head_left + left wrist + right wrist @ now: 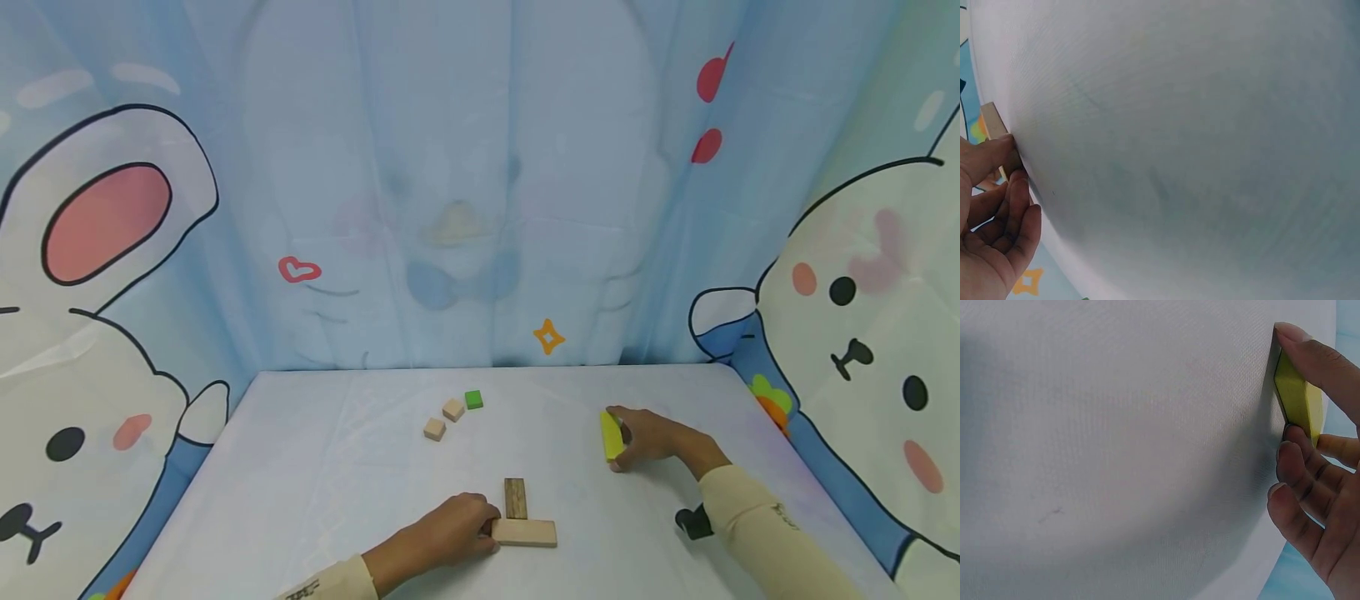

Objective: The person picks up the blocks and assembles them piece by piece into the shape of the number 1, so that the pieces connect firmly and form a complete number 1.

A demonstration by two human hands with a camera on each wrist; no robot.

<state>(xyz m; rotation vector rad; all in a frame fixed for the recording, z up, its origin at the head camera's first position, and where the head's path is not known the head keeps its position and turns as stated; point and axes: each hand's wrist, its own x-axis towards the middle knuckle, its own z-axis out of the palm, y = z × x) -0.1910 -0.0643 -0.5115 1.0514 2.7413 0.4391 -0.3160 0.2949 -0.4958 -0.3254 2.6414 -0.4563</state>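
Note:
My left hand (457,531) pinches the left end of a pale wooden block (528,533), which lies crosswise on the white table. Against the far side of that block lies a darker brown wooden block (515,498), pointing away from me. Over on the right, my right hand (651,437) grips a yellow block (612,437) by its two ends, thumb at one and fingers at the other. In the right wrist view the yellow block (1298,397) shows slanted ends and sits at the table surface. The left wrist view shows the pale block (997,122) between thumb and fingertips.
Two small pale wooden cubes (453,409) and a green cube (473,400) lie toward the back of the white table (337,467). Near the right forearm is a black object (693,522), partly behind the sleeve. A printed curtain (450,167) hangs behind the table.

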